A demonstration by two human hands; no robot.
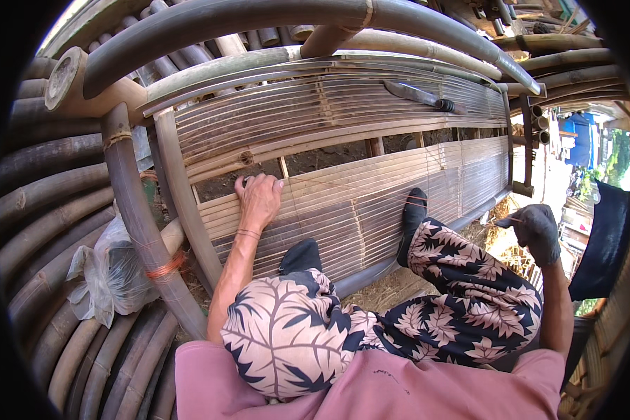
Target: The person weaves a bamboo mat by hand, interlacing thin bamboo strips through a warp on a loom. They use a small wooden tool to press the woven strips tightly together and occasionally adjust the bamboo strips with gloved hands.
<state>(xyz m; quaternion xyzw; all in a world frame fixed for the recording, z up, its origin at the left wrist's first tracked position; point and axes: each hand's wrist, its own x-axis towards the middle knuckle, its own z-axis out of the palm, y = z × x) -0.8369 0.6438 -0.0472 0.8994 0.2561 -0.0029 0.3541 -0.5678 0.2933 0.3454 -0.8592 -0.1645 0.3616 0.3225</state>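
Here's the left hand point(260, 199), bare, fingers bent and thumb spread apart, right on the inner edge of the slats point(329, 220); whether those fingertips grip anything, I cannot tell. The slats run rightward from under them, and just beyond the fingertips lies the dark gap point(311, 162), with a second run of slats past it.

Over to the right hand point(537, 232), gloved, raised well off to the right of the left fingers! Its fingers are curled closed around a thin reddish cord point(514, 219), beyond the right end of the near slats.

Between the two hands, one dark foot point(414, 210) rests on the slats; the other point(301, 257) sits nearer the left fingers, toward the body. Farther out, ahead and right of the left fingertips, a knife point(427, 96) lies on the far slats. Left of those fingers stands a post point(136, 196), orange tie point(166, 266) around it, plastic bag point(112, 276) beside it.
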